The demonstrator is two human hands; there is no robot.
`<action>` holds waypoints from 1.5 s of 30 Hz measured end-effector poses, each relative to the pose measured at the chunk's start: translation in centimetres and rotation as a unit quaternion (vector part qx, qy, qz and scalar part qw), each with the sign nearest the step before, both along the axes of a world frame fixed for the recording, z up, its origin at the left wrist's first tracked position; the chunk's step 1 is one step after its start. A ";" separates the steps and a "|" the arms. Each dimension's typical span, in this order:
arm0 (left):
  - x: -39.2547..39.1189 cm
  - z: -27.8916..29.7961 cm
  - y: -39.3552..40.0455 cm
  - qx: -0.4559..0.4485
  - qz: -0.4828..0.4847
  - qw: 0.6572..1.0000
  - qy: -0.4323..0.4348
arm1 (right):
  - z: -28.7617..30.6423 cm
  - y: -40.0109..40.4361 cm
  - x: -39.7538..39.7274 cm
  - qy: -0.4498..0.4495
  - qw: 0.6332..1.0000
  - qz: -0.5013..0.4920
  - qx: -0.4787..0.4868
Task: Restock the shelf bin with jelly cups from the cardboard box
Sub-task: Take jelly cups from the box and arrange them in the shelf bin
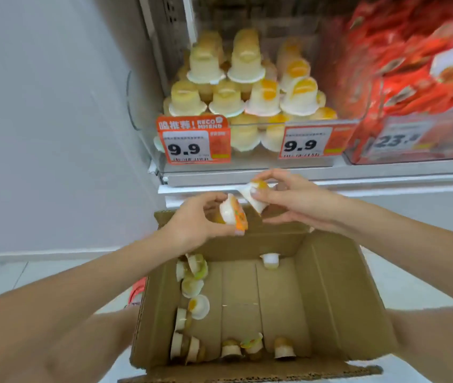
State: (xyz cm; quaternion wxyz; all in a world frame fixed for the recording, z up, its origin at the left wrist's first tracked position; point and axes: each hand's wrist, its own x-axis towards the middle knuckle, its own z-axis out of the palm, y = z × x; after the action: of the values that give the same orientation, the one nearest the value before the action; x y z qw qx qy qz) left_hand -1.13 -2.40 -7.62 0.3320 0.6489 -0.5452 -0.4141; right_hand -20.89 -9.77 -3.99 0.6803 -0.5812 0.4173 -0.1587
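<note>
Each hand (192,222) (294,200) holding jelly cup (232,210), price tags (193,145) "9.9"

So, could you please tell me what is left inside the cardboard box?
Loose jelly cups lie along the left wall and near edge of the cardboard box, plus one at the far wall. The middle floor is bare. The hands hide part of the far edge.

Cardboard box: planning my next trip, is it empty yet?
No. The box holds about a dozen cups, mostly along its left and near walls.
</note>
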 end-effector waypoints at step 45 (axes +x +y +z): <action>1.3 9.5 -3.3 -0.098 -0.183 0.823 -0.529 | 13.7 -16.3 2.0 0.214 0.818 -0.212 -0.490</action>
State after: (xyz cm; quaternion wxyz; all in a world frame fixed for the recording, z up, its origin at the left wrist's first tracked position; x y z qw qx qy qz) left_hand 0.16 -5.72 1.89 -0.0273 0.6210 -0.7833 -0.0051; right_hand -18.93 -26.09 9.69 0.1491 -0.7544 0.5326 -0.3535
